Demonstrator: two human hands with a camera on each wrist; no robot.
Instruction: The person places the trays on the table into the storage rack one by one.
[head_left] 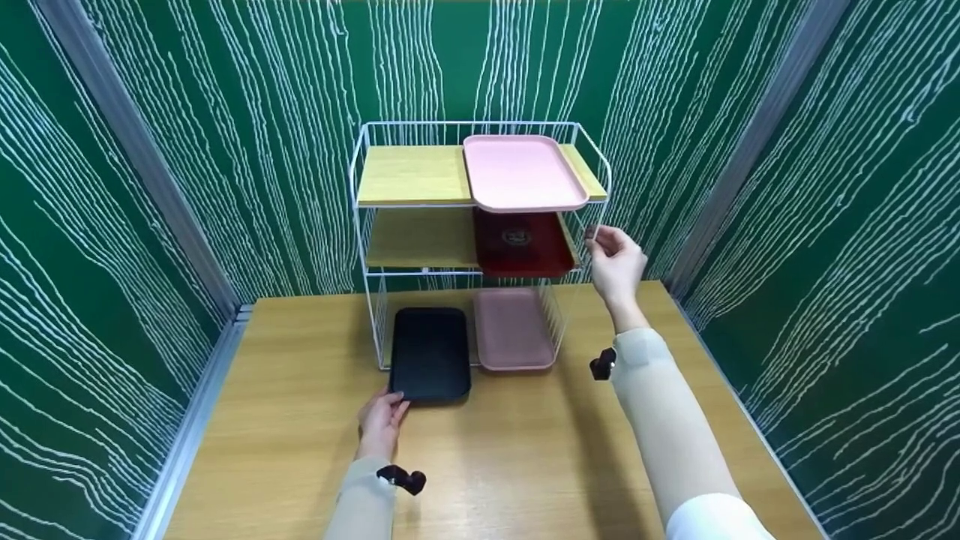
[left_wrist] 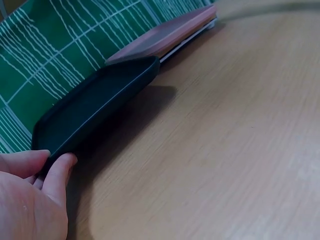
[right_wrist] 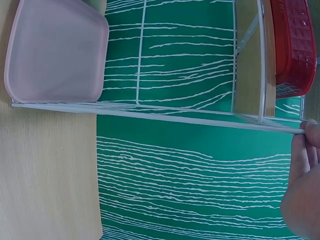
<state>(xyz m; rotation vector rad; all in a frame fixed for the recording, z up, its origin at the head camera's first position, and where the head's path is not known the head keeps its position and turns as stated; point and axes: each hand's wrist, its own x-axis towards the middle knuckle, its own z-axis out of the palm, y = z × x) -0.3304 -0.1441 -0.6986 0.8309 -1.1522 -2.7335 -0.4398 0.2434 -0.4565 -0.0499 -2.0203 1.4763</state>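
My left hand (head_left: 381, 420) pinches the near left corner of a black tray (head_left: 430, 352), thumb and fingers on its rim. In the left wrist view the black tray (left_wrist: 95, 102) sits tilted, its near end raised over a shadow on the table. Its far end reaches into the bottom level of a white wire shelf rack (head_left: 369, 300). At the rack's right side my right hand (head_left: 616, 262) pinches the front upright wire, as the right wrist view also shows. Beside the black tray, on the bottom level, lies a pink tray (head_left: 514, 330).
Another pink tray (head_left: 525, 172) rests on the top wooden shelf (head_left: 412, 174), overhanging its front edge. A dark red tray (head_left: 521, 251) occupies the right of the middle shelf (head_left: 424, 236). Green walls with white streaks (head_left: 292, 150) enclose the wooden table (head_left: 300, 420) at the back and sides.
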